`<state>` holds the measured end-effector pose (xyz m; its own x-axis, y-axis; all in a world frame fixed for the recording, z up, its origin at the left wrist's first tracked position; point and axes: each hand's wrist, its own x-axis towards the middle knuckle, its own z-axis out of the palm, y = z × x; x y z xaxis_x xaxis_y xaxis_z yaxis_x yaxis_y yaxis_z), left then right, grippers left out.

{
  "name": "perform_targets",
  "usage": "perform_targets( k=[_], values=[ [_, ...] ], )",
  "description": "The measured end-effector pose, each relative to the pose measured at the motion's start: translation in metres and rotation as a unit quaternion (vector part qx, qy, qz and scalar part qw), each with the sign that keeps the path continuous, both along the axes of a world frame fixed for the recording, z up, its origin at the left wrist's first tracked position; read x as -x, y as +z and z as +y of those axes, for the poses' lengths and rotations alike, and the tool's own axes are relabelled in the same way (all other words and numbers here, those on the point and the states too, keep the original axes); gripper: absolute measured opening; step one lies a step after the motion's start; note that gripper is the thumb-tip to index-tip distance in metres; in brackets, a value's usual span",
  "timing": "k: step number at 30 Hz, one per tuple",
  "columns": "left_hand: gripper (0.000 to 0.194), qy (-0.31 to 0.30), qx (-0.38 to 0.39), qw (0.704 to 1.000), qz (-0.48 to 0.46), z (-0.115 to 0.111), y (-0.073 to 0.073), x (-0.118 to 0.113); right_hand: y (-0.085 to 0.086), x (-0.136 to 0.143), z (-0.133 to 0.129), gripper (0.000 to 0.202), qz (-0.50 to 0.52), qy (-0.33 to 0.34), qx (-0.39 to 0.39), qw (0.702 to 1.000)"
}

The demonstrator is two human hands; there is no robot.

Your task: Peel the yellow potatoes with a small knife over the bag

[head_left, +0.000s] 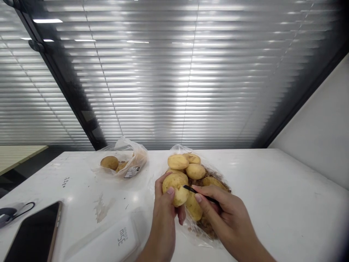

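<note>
My left hand (163, 214) grips a partly peeled potato (176, 187) over the table. A thin black peeler (196, 192) sits in my right hand (220, 214), its tip touching the potato's right side. Just behind lies a pile of peeled potatoes (188, 167) on a clear plastic bag (203, 227) strewn with brown peelings (207, 225).
A second plastic bag (128, 154) with unpeeled potatoes lies at the back left of the white table (272, 203). A phone (35, 233) and a white box (109, 242) lie at the front left. Window blinds stand behind, a white wall on the right.
</note>
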<state>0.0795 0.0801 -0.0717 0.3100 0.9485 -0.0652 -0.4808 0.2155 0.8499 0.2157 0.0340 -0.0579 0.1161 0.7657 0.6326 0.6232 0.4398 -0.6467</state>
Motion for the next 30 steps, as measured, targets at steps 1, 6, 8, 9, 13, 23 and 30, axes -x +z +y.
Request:
perform_targets(
  k=[1,6,8,9,13,23,30],
  values=[
    [0.049,0.002,0.000,1.000,-0.003,-0.0001,0.0003,0.0000,-0.0006,0.0005,-0.0001,0.014,-0.002,-0.003,-0.004,1.000],
    [0.044,0.004,-0.010,1.000,-0.009,-0.0010,0.0013,0.0001,-0.0031,0.0019,-0.0010,0.013,-0.004,-0.013,-0.007,1.000],
    [0.044,0.005,-0.009,1.000,-0.008,-0.0014,0.0016,0.0003,-0.0032,0.0017,-0.0011,0.014,-0.001,-0.009,-0.001,1.000],
    [0.044,0.007,-0.007,1.000,-0.007,-0.0016,0.0018,0.0003,-0.0028,0.0015,-0.0010,0.015,0.002,-0.008,0.002,1.000],
    [0.045,0.018,-0.006,1.000,-0.002,-0.0023,0.0033,0.0002,-0.0010,0.0005,-0.0003,0.015,-0.003,-0.005,0.007,1.000],
    [0.049,0.009,0.000,1.000,0.008,-0.0012,0.0010,0.0003,-0.0031,0.0010,-0.0014,0.013,-0.012,-0.017,0.003,1.000],
    [0.045,-0.007,-0.002,1.000,0.017,-0.0004,-0.0013,-0.0005,-0.0002,0.0046,-0.0001,0.013,0.003,-0.024,-0.005,1.000]
  ],
)
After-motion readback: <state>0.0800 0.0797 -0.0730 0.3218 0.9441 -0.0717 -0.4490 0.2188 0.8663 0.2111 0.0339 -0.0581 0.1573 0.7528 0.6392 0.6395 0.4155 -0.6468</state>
